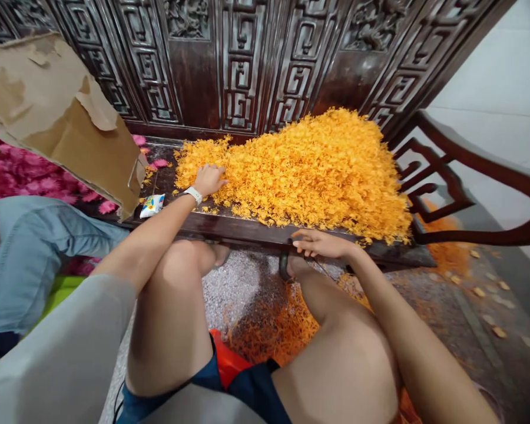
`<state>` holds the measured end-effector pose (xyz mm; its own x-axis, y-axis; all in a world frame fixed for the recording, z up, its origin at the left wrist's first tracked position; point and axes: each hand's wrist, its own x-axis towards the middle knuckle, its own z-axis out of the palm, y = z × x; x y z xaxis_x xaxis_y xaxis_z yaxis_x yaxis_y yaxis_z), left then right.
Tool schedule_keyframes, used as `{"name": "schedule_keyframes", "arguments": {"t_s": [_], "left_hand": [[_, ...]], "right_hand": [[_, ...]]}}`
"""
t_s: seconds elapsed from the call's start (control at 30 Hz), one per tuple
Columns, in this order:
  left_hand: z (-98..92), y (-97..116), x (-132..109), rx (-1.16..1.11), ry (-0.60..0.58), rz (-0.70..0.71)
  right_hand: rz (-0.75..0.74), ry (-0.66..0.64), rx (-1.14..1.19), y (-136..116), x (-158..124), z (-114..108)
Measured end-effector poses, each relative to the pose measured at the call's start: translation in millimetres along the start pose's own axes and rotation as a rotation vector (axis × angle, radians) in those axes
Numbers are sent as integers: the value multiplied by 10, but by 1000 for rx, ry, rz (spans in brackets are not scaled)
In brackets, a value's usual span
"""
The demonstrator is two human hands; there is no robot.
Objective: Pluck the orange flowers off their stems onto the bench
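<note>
My left hand (209,179), with a white watch (195,195) on its wrist, rests at the left end of a big heap of orange-yellow artificial flower pieces (318,171). Its fingers are apart and touch the pieces; nothing shows gripped in them. Just in front of the bench edge, above my lower leg, hovers my right hand (321,242). The fingers there are loosely stretched and slightly bent, with no held thing that I can make out. Below them a dark strap (284,266) shows at my foot. The heap lies on a dark wooden bench (247,227).
A torn cardboard sheet (70,118) leans at the left, beside pink flowers (30,171) and a seated person's jeans (39,247). A small printed packet (152,206) lies on the bench. A curved armrest (490,176) stands right. Orange bits (274,330) litter the floor.
</note>
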<state>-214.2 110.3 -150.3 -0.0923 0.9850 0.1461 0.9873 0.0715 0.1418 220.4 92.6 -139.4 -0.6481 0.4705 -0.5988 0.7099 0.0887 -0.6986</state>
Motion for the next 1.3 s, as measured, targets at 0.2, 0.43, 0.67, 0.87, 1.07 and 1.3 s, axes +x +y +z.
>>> {"name": "schedule_keyframes", "arguments": {"t_s": [0.2,0.43,0.67,0.87,1.07,1.3], "left_hand": [[-7,-165,60,-229,193,2],[-60,-241,28,-675,489,-124],[-131,-3,-125,-910,411,-119],[-74,136,-193,-722,293,13],[116,-29,-354,-266,-3,-26],[18,-71,-375,-219,133,-77]], "right_hand": [[-104,143,-92,-36,35,95],[-385,343,-20,-849,722,377],[-308,526,480,-1733,1919,429],[-340,684,757,-1897,2221,305],[-277,834,809,-1889,2002,-21],[-269,845,740,-2015,1927,-259]]}}
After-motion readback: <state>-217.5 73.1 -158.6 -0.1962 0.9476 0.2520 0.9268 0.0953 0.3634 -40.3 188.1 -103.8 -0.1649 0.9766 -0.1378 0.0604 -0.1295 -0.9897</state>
